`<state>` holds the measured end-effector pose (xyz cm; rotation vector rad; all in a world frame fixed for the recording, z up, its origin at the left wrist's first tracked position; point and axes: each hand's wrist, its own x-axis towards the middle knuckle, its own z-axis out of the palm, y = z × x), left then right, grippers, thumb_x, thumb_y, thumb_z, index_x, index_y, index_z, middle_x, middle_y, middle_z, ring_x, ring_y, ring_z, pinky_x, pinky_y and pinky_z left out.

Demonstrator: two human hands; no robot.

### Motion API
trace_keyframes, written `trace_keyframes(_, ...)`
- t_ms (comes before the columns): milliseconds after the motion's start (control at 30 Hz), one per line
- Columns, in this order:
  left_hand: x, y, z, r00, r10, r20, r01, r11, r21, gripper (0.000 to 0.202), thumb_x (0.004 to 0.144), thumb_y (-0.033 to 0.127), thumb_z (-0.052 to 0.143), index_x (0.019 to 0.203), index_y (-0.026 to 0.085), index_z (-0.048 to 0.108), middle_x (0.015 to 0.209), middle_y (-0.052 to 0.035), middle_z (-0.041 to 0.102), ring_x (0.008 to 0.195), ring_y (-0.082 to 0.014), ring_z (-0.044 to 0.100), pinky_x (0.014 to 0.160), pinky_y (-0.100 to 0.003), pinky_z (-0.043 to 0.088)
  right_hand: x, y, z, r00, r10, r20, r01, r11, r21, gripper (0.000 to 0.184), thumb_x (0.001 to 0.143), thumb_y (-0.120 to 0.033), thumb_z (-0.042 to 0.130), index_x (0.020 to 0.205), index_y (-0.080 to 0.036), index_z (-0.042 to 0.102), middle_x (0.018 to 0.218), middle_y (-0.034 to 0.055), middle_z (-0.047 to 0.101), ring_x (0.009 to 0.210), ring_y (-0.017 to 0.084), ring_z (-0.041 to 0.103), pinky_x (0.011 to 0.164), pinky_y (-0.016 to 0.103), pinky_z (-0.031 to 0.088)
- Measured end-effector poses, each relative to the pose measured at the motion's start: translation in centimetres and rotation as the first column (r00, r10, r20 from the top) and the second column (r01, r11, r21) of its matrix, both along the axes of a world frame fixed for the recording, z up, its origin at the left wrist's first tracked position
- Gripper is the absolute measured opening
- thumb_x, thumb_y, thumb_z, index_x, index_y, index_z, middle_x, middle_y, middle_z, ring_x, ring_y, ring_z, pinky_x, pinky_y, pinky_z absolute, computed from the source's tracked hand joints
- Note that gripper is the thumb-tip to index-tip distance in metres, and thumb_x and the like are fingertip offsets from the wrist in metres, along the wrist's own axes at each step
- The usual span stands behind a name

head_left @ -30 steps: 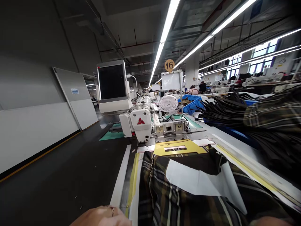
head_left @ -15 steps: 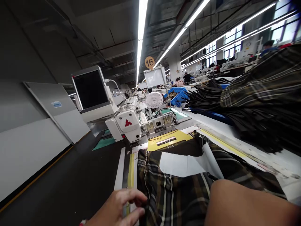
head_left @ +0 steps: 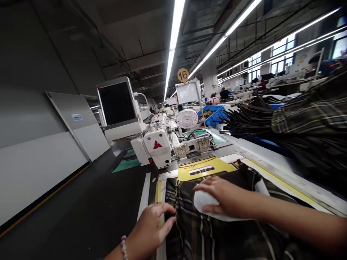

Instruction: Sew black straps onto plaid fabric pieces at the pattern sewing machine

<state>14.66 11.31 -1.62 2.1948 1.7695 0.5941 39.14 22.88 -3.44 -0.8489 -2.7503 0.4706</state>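
Note:
Dark plaid fabric point(head_left: 189, 231) with pale stripes lies before me, a white cloth-like piece point(head_left: 202, 200) on top of it. My left hand point(head_left: 151, 225) is at the fabric's left edge, thumb and forefinger apart and close to the cloth or touching it. Over the white piece rests my right hand point(head_left: 221, 195), fingers stretched out and thumb spread, covering part of it. Just beyond the fabric is a yellow template point(head_left: 223, 166) with a slot, under the metal clamp point(head_left: 195, 148) of a white sewing machine point(head_left: 155, 144).
A monitor point(head_left: 116, 104) stands left of the machine head, and a round white fan point(head_left: 187, 118) behind it. At right are bundled dark strips point(head_left: 249, 117), more plaid fabric point(head_left: 311, 112) and a blue crate point(head_left: 215, 117). People sit farther back.
My right hand has come forward into view and onto the white piece. The left hand stays by the fabric's left edge. The view has turned slightly left.

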Motion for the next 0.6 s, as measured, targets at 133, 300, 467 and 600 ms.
trace_keyframes(133,1.6,2.4,-1.3,0.999,0.010,-0.034,-0.005,0.990,0.142,0.022,0.082,0.021,0.055,0.103,0.022,0.061,0.109,-0.0042,0.063,0.105,-0.0213,0.055,0.096,-0.036,0.040,-0.8,2.5,-2.6,0.993,-0.045,0.105,0.052,0.997,-0.060,0.065,0.071,-0.044,0.065,0.129,-0.019,0.051,0.133,0.0156,0.047,0.123,0.035,0.040,0.100,0.050,0.034)
trace_keyframes(300,3.3,7.6,-4.2,0.983,-0.002,-0.185,0.039,0.981,0.193,0.039,0.085,0.021,0.049,0.124,0.022,0.051,0.129,-0.0059,0.053,0.121,-0.0260,0.043,0.108,-0.052,0.023,-3.3,2.0,-3.2,0.999,-0.031,-0.014,0.028,0.985,-0.169,0.060,0.063,-0.035,0.071,0.120,-0.022,0.057,0.115,0.0101,0.058,0.107,0.027,0.051,0.093,0.040,0.040)
trace_keyframes(467,2.7,9.6,-6.9,0.980,0.013,-0.197,0.025,0.982,0.188,0.047,0.084,0.020,0.044,0.131,0.023,0.044,0.131,-0.0065,0.051,0.124,-0.0269,0.039,0.111,-0.057,0.011,-3.7,5.8,-2.8,0.986,-0.155,0.053,0.159,0.985,-0.067,0.050,0.062,-0.035,0.070,0.109,-0.019,0.061,0.107,0.0100,0.061,0.104,0.030,0.052,0.090,0.041,0.039)
trace_keyframes(600,2.5,9.6,-7.3,0.983,0.024,-0.182,0.017,0.975,0.220,0.048,0.081,0.020,0.045,0.129,0.021,0.045,0.119,-0.0072,0.055,0.116,-0.0241,0.044,0.113,-0.053,0.005,-3.9,9.1,-3.4,0.971,-0.201,0.131,0.218,0.968,-0.128,0.059,0.045,-0.044,0.079,0.094,-0.018,0.060,0.095,0.0083,0.061,0.089,0.027,0.054,0.074,0.034,0.042)
